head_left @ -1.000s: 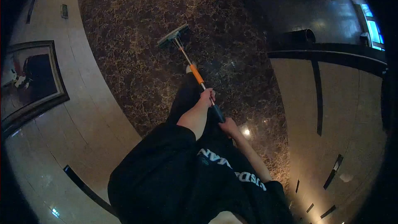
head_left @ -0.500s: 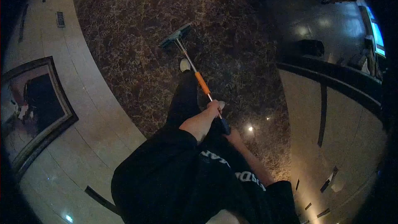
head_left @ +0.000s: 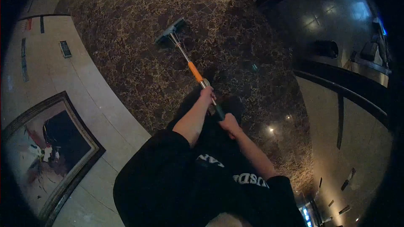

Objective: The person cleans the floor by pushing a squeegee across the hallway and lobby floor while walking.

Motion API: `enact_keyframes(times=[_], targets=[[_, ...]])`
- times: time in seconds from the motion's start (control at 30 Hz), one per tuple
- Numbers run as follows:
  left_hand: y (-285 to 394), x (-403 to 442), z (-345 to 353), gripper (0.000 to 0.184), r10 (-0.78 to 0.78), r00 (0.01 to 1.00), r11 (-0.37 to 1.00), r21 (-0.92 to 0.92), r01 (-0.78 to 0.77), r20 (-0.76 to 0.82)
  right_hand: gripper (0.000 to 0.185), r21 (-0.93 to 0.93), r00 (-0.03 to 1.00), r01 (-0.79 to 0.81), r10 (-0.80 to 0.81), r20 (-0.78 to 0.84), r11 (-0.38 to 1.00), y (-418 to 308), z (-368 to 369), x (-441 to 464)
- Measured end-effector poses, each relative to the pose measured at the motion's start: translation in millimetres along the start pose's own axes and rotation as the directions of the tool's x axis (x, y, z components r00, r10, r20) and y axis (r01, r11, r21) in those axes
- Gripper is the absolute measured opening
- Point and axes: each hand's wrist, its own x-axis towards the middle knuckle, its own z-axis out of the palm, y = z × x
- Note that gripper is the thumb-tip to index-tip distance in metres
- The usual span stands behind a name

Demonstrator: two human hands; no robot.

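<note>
A long-handled mop (head_left: pixel 182 54) reaches out across the dark patterned floor ahead of me. Its flat teal head (head_left: pixel 170 32) lies at the far end, slanted to the pole, which is metal with an orange sleeve (head_left: pixel 195 72). My left hand (head_left: pixel 207 95) is wrapped round the metal pole just below that sleeve. Nearer my body, my right hand (head_left: pixel 229 124) grips the dark end of the handle (head_left: pixel 219 112). Part of a light shoe shows behind the pole by my left hand.
Along the left runs a pale tiled wall (head_left: pixel 97 80) with a framed painting (head_left: pixel 54 151) and a small dark plate (head_left: pixel 65 49). A dark glossy counter (head_left: pixel 320 69) stands at the right, above a pale panel (head_left: pixel 324 109). Lights reflect in the shiny floor (head_left: pixel 261 96).
My surroundings have shifted as I move along; more of the painting shows. Both hands and the mop sit slightly farther up and left in view, still gripped the same way.
</note>
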Motion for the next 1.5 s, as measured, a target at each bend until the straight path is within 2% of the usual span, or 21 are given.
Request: enact_keyframes(times=[0.07, 0.1, 0.17, 0.2, 0.23, 0.27, 0.33, 0.37, 0.47, 0.57, 0.67, 0.77, 0.87, 0.97, 1.07, 1.17, 1.27, 1.37, 1.5], targets=[[30, 3, -18, 0.014, -0.029, 0.996, 1.0, -0.008, 0.03, 0.081, 0.029, 0.109, 0.994, -0.061, 0.051, 0.093, 0.992, -15, 14, 15], [40, -16, -23, 0.015, 0.069, 0.995, 0.997, 0.032, -0.072, 0.076, 0.03, 0.002, 0.993, 0.114, -0.114, 0.02, 0.993, -7, 27, 22], [50, -43, -23, 0.016, 0.037, 0.99, 0.999, -0.042, -0.031, 0.139, 0.032, -0.246, 0.876, 0.447, -0.476, -0.073, 0.86, 9, 50, 38], [52, -51, -21, 0.016, 0.021, 0.984, 0.997, -0.072, -0.008, 0.175, 0.03, -0.139, 0.948, 0.31, -0.317, -0.03, 0.941, -5, 37, 36], [47, -45, -16, 0.016, 0.073, 0.986, 0.994, -0.087, -0.06, 0.15, 0.027, -0.038, 0.989, 0.148, -0.147, 0.032, 0.988, -28, 12, 22], [42, -47, -8, 0.015, 0.139, 0.979, 0.99, -0.014, -0.139, 0.148, 0.025, 0.046, 0.994, -0.03, 0.025, 0.105, 0.998, -43, -8, 9], [35, -50, 4, 0.013, 0.278, 0.949, 0.95, 0.105, -0.295, 0.15, 0.021, 0.128, 0.992, -0.089, 0.076, 0.106, 0.988, -61, -26, -12], [40, -48, 8, 0.015, 0.179, 0.977, 0.974, 0.119, -0.193, 0.119, 0.019, 0.161, 0.991, -0.1, 0.085, 0.1, 0.982, -72, -36, -11], [37, -64, 16, 0.018, 0.217, 0.975, 0.975, 0.037, -0.219, 0.053, 0.02, 0.168, 0.984, -0.08, 0.052, 0.168, 0.983, -72, -40, 3], [50, -96, 30, 0.012, 0.226, 0.974, 0.974, 0.004, -0.226, 0.001, 0.018, 0.076, 0.968, -0.127, 0.106, 0.227, 0.989, -60, -35, 37], [55, -45, 30, 0.017, 0.227, 0.974, 0.961, 0.166, -0.22, -0.027, 0.014, 0.192, 0.977, -0.096, 0.056, 0.206, 0.977, -78, -41, 40], [71, -33, 38, 0.024, 0.272, 0.943, 0.921, 0.335, -0.199, -0.189, 0.013, 0.172, 0.99, -0.099, 0.081, 0.112, 0.98, -99, -42, 47], [111, -49, 36, 0.029, 0.224, 0.953, 0.938, 0.312, -0.153, -0.204, 0.01, 0.073, 0.981, -0.11, 0.097, 0.169, 0.991, -145, -51, 45], [123, -6, 24, 0.017, 0.355, 0.906, 0.905, 0.328, -0.271, -0.23, 0.01, 0.145, 0.984, -0.045, 0.019, 0.177, 0.988, -135, -25, 92], [182, -47, 31, 0.018, 0.283, 0.931, 0.932, 0.296, -0.21, -0.231, 0.024, -0.111, 0.981, 0.176, -0.183, -0.056, 0.978, -153, -14, 116], [218, -33, 29, 0.028, 0.256, 0.926, 0.936, 0.312, -0.165, -0.279, 0.024, -0.071, 0.994, 0.108, -0.108, -0.005, 0.992, -199, -17, 127], [270, -18, 20, 0.026, 0.229, 0.939, 0.924, 0.361, -0.126, -0.257, 0.024, -0.087, 0.982, 0.179, -0.183, -0.047, 0.98, -245, -13, 147], [304, 14, 0, 0.023, 0.297, 0.922, 0.911, 0.362, -0.197, -0.248, 0.024, -0.012, 1.0, -0.002, 0.003, 0.018, 1.0, -325, -13, 136], [389, -13, 0, 0.021, 0.27, 0.938, 0.907, 0.384, -0.172, -0.217, 0.021, -0.034, 0.999, 0.036, -0.036, -0.005, 0.999, -365, -4, 176]])
